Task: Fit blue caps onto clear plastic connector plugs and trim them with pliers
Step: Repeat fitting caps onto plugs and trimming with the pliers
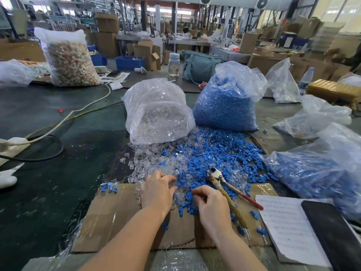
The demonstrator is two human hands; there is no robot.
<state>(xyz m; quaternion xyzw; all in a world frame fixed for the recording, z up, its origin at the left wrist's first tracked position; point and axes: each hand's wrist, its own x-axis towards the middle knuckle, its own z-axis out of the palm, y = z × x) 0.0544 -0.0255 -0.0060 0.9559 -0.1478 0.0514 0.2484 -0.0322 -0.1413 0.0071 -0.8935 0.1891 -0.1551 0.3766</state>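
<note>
Loose clear plugs (pixel 148 163) and blue caps (pixel 218 151) lie mixed in a pile spilling onto a flat cardboard sheet (pixel 121 218). My left hand (pixel 158 192) reaches into the clear plugs with curled fingers and pinches a clear plug between thumb and fingertips. My right hand (pixel 212 206) sits at the edge of the blue caps, thumb and forefinger curled round a blue cap. The pliers (pixel 224 184), with one yellowish and one red handle, lie on the pile just right of my right hand, jaws pointing away. Several capped plugs (pixel 109 187) lie left of my left hand.
An open bag of clear plugs (pixel 158 114) and a full bag of blue caps (pixel 226 102) stand behind the pile. More bags of blue parts (pixel 312 173) lie at right. A printed paper (pixel 287 222) and a dark phone (pixel 332 231) lie at near right. Cables (pixel 58 124) cross the left.
</note>
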